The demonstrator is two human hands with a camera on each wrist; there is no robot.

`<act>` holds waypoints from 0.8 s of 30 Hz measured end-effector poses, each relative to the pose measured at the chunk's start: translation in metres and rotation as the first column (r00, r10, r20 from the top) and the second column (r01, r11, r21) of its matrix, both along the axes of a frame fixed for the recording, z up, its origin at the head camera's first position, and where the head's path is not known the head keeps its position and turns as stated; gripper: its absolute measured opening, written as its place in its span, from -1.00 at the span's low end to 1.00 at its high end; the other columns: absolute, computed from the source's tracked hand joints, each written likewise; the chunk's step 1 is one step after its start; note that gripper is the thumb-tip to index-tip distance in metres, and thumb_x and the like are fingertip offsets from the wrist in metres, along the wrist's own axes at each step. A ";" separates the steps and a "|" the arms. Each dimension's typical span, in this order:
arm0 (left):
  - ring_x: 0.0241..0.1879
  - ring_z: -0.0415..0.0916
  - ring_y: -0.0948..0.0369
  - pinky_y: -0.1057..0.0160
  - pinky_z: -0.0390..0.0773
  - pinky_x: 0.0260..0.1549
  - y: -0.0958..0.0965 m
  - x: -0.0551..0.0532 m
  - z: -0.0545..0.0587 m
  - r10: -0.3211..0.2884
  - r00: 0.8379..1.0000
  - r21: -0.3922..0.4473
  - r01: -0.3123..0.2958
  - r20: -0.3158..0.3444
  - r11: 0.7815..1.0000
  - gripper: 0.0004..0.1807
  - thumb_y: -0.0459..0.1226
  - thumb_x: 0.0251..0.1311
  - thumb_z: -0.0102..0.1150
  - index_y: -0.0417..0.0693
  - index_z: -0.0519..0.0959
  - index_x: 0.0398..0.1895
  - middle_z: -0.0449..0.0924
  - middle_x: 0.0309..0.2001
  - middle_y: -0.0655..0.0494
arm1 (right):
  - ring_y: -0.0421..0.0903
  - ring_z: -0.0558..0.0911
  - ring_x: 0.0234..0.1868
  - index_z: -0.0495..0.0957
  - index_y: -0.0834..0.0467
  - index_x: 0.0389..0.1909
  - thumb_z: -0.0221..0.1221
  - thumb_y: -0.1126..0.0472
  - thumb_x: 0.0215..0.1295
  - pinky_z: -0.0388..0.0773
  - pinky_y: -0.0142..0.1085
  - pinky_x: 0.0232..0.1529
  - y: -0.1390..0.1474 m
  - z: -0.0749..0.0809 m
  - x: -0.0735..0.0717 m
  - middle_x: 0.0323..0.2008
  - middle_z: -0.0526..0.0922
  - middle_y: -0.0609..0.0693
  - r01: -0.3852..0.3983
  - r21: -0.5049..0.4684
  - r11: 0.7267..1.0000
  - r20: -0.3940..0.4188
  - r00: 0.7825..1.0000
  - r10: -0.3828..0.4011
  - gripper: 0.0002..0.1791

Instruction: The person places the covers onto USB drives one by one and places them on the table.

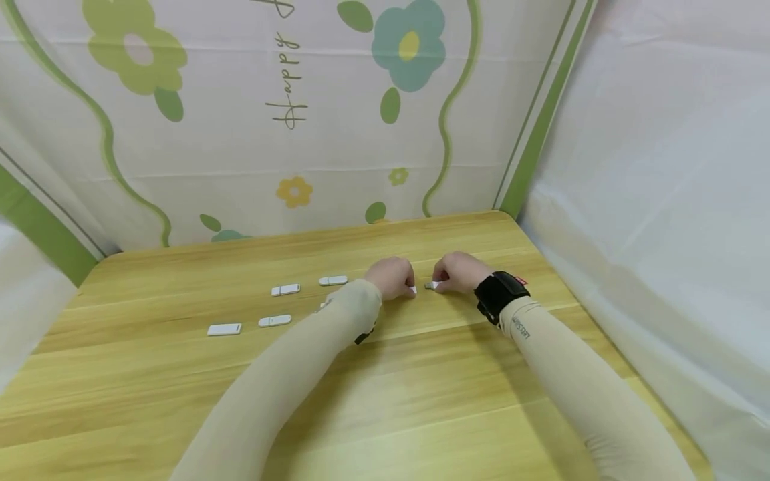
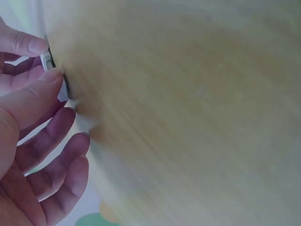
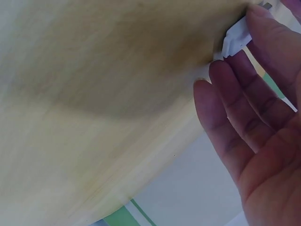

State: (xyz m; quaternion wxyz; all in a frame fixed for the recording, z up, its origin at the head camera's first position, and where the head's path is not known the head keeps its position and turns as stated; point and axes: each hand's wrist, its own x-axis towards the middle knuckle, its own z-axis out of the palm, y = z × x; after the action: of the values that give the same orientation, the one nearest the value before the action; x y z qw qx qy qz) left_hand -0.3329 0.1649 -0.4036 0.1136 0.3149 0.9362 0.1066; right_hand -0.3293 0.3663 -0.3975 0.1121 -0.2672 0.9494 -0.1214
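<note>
Just above the table, my right hand (image 1: 462, 272) pinches a white USB stick (image 3: 237, 37) between thumb and fingers. Its bare metal plug points left in the head view. Facing it across a small gap, my left hand (image 1: 391, 277) pinches a small white cap (image 1: 414, 290), mostly covered by the fingers. In the left wrist view the cap (image 2: 62, 92) shows only as a pale sliver beneath the thumb and index finger. The stick and the cap are apart in the head view.
Left of my hands lie several white USB sticks: one at the back (image 1: 333, 280), another beside it (image 1: 285, 290), and two nearer (image 1: 275, 321) (image 1: 224, 329). My left sleeve partly hides one more. A flowered cloth (image 1: 337, 147) hangs behind the wooden table (image 1: 421, 401); white sheeting (image 1: 662, 200) stands right.
</note>
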 end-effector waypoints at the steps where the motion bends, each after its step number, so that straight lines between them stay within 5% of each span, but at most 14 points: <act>1: -0.24 0.57 0.28 0.26 0.56 -0.13 -0.001 0.002 0.001 -0.001 1.000 -0.001 0.001 -0.005 1.000 -0.81 -0.13 0.15 0.43 0.01 0.76 -0.24 0.70 -0.24 0.22 | -0.13 0.53 -0.37 0.69 0.13 -0.32 0.39 0.20 0.21 0.52 -0.23 -0.24 -0.001 0.001 0.001 -0.43 0.61 -0.09 -0.001 -0.001 1.000 -0.002 1.000 0.001 -0.90; 12: -0.29 0.58 0.30 0.29 0.58 -0.16 -0.029 0.023 0.020 -0.038 0.997 0.001 0.038 -0.062 0.999 -0.87 -0.17 0.23 0.35 -0.01 0.75 -0.25 0.70 -0.27 0.21 | -0.14 0.57 -0.34 0.72 0.16 -0.31 0.32 0.21 0.28 0.56 -0.20 -0.19 -0.013 0.018 0.021 -0.38 0.65 -0.08 -0.036 -0.004 0.999 -0.040 0.999 0.036 -0.92; 19: -0.33 0.57 0.31 0.32 0.57 -0.21 -0.063 0.057 0.045 -0.066 0.989 0.047 0.073 -0.133 0.996 -0.91 -0.24 0.26 0.31 -0.04 0.75 -0.29 0.71 -0.31 0.20 | -0.21 0.55 -0.44 0.73 0.15 -0.35 0.32 0.26 0.26 0.56 -0.25 -0.31 -0.020 0.038 0.046 -0.44 0.65 -0.11 -0.096 -0.074 0.993 -0.140 0.987 0.085 -0.95; 24: -0.31 0.58 0.30 0.32 0.58 -0.23 -0.094 0.087 0.061 -0.091 0.974 0.113 0.116 -0.206 0.987 -0.93 -0.29 0.28 0.30 -0.07 0.73 -0.29 0.71 -0.30 0.18 | -0.19 0.56 -0.42 0.73 0.17 -0.32 0.36 0.27 0.22 0.54 -0.30 -0.35 -0.025 0.048 0.072 -0.39 0.65 -0.10 -0.154 -0.125 0.980 -0.281 0.953 0.114 -0.95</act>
State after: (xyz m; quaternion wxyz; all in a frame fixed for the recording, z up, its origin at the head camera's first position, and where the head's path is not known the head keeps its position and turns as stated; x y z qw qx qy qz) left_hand -0.2459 0.0712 -0.3429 0.0046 0.3788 0.9168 0.1263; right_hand -0.2568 0.3412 -0.3493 -0.0315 -0.3526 0.9240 -0.1443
